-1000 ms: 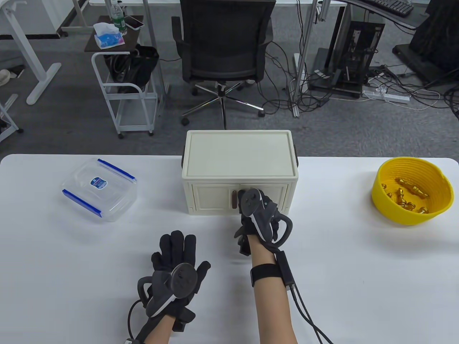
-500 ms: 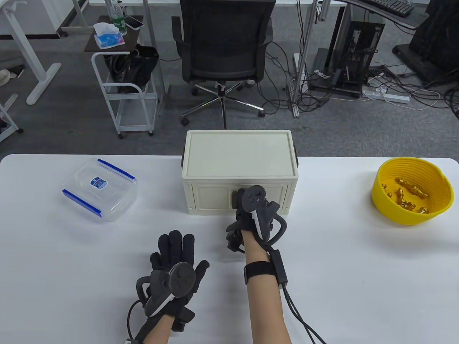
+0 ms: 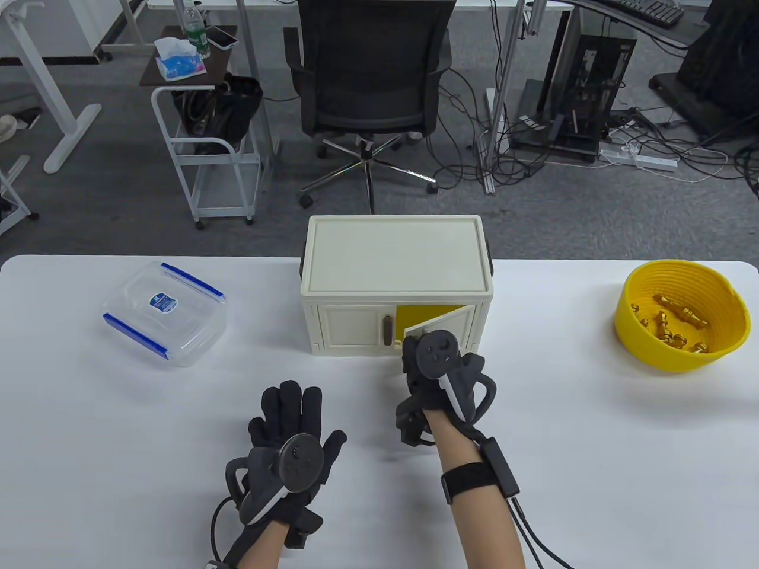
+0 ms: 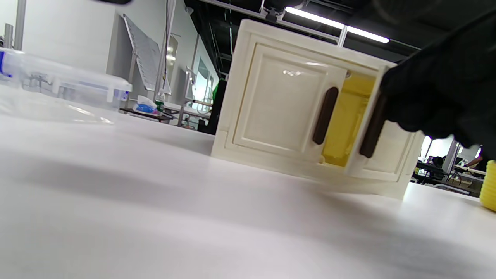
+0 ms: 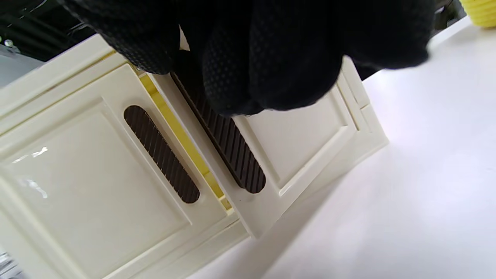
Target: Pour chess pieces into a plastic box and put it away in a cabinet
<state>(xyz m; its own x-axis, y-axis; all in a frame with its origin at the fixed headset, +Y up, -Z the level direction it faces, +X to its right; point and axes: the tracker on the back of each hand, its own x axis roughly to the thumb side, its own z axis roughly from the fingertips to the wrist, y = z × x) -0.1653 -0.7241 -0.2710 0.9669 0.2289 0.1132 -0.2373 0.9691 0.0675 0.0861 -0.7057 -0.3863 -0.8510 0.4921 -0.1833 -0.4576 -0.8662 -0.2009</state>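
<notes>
Your plastic box (image 3: 164, 311) sits lidded at the counter's (image 3: 533, 474) left, long axis running diagonally from near-left to far-right. Chess pieces (image 3: 673, 323) remain in the yellow bowl (image 3: 640, 347); nothing is poured. Your right hand (image 3: 436, 370) grips the cabinet's (image 3: 396, 255) right door (image 3: 442, 325), part open. Your left hand (image 3: 290, 441) rests flat, fingers spread.
</notes>
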